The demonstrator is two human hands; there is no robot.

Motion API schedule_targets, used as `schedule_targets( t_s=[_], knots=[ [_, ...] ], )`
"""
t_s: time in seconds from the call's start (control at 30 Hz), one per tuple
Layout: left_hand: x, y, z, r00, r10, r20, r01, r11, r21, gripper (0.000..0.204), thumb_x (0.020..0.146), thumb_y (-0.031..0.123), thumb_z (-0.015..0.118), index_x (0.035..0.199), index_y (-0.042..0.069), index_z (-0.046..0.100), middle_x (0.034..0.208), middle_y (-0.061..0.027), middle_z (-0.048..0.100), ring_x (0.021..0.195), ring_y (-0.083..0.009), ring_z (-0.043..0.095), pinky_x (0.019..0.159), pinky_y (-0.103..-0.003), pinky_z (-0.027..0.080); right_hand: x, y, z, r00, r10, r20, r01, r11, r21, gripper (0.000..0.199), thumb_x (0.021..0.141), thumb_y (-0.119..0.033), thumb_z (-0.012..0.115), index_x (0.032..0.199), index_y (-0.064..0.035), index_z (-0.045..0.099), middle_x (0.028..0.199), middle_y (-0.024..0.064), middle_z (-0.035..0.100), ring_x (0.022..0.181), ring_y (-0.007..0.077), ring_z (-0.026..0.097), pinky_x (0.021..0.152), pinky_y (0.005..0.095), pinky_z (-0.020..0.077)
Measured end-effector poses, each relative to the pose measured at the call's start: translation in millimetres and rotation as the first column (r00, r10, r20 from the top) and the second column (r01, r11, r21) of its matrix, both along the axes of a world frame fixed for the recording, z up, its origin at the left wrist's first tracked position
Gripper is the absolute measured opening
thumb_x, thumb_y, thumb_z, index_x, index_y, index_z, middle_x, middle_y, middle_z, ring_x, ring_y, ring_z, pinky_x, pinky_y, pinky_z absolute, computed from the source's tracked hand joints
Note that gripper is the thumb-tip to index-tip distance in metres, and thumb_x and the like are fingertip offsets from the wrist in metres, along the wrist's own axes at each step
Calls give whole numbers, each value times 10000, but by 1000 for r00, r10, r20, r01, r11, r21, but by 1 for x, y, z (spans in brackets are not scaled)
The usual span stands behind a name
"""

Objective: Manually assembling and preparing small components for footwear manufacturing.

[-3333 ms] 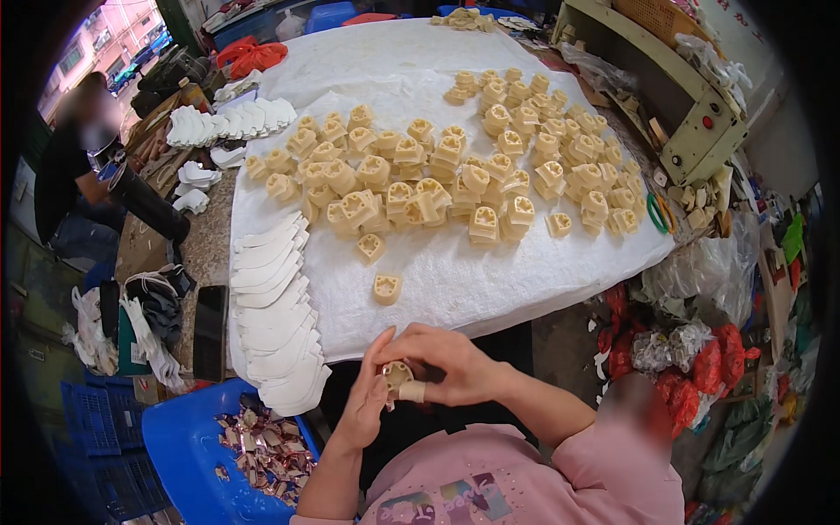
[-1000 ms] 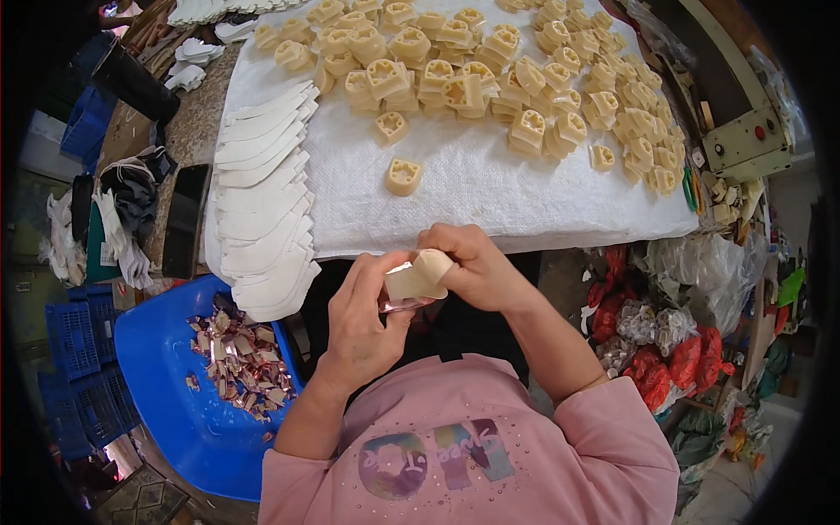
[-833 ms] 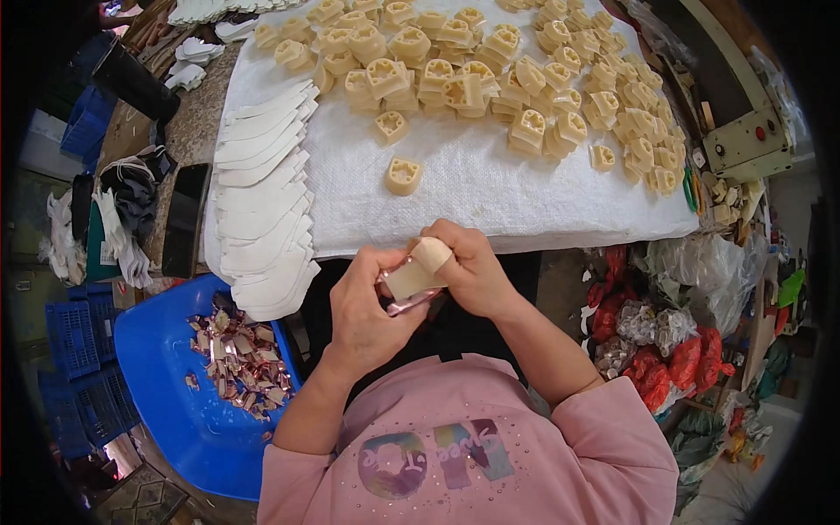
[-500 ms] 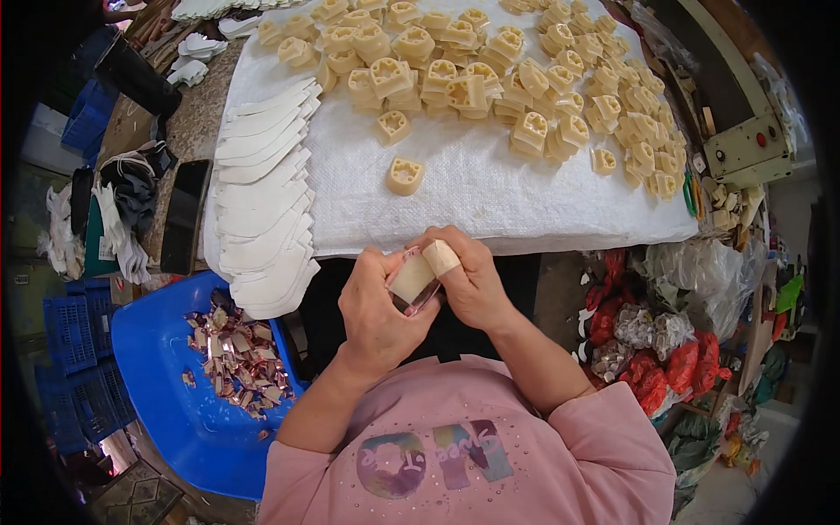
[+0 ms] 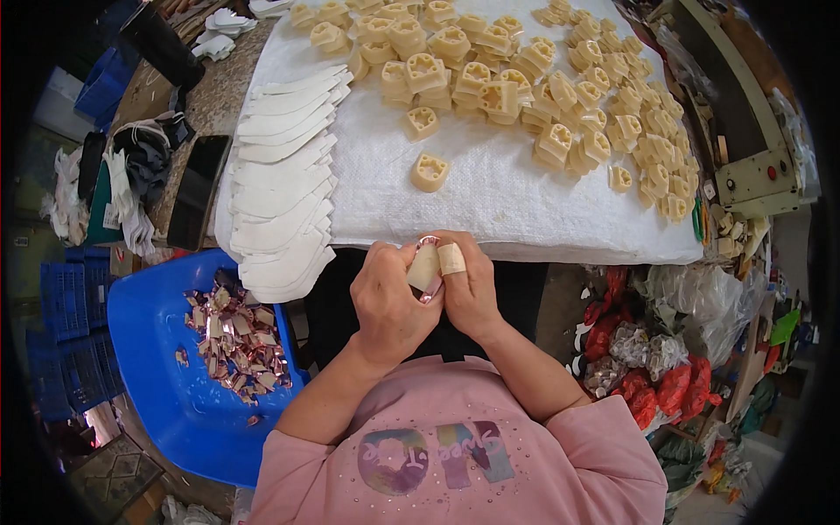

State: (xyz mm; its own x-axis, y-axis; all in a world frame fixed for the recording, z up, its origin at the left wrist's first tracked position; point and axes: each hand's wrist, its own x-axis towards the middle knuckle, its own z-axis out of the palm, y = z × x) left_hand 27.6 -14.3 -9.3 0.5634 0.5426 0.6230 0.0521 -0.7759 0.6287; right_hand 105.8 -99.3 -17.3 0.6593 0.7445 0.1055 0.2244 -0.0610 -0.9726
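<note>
Both hands meet in front of my body, just below the near edge of the table. Between them is a small block (image 5: 423, 268) with a flat cream face and shiny pink metallic sides, looking like a covered shoe heel. My left hand (image 5: 383, 293) has its fingers curled round the block's left side. On the other side, my right hand (image 5: 472, 293) presses against it with bent fingers; one finger wears a beige wrap (image 5: 451, 259). The fingers cover much of the block. Similar pink-and-cream pieces (image 5: 241, 341) lie heaped in the blue tub (image 5: 166, 411) at my left.
A white woven cover (image 5: 385, 192) lies over the table. On it are many cream hollow heel-shaped blocks (image 5: 429, 172) and a fanned row of white sole-shaped sheets (image 5: 280, 210). A dark phone (image 5: 199, 192) lies left, plastic bags (image 5: 674, 385) right.
The block has turned in my fingers, so its cream face looks narrower and more upright. My hands have drawn closer together round it. The whole view has shifted slightly.
</note>
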Motion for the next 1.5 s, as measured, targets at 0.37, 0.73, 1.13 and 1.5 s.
schedule_targets(
  t_s=[0.37,0.73,1.13,1.5],
  knots=[
    [-33,27,-3,999,25,30,-20,986,-164,412,618,-1,747,950,9,503,788,-118,534,640,-236,566,563,-299,465,18,-2,69,899,348,266,-429,825,369,189,882,-135,508,1024,-20,554,827,99,586,715,226,535,645,327,430],
    [-137,81,-26,866,494,-76,-494,820,-290,402,727,25,713,1060,-15,491,1031,-123,535,929,-186,541,797,-284,450,-55,30,164,818,576,-4,-273,395,877,53,797,-33,631,805,-85,633,619,40,463,442,129,344,409,260,250],
    [-236,96,-73,229,843,-487,-895,379,235,628,761,184,665,1338,169,419,1289,-133,351,1117,-335,329,972,-491,243,-14,82,80,785,271,557,-512,790,338,255,689,-1,596,937,-59,594,778,81,615,732,249,569,623,324,454],
    [-73,93,14,969,167,-181,-138,977,164,343,684,-37,608,1019,38,598,1009,-122,564,987,-300,526,883,-390,403,39,139,14,710,281,646,-53,936,-349,183,718,-41,597,898,-46,630,865,115,583,873,299,492,771,413,388]
  ],
)
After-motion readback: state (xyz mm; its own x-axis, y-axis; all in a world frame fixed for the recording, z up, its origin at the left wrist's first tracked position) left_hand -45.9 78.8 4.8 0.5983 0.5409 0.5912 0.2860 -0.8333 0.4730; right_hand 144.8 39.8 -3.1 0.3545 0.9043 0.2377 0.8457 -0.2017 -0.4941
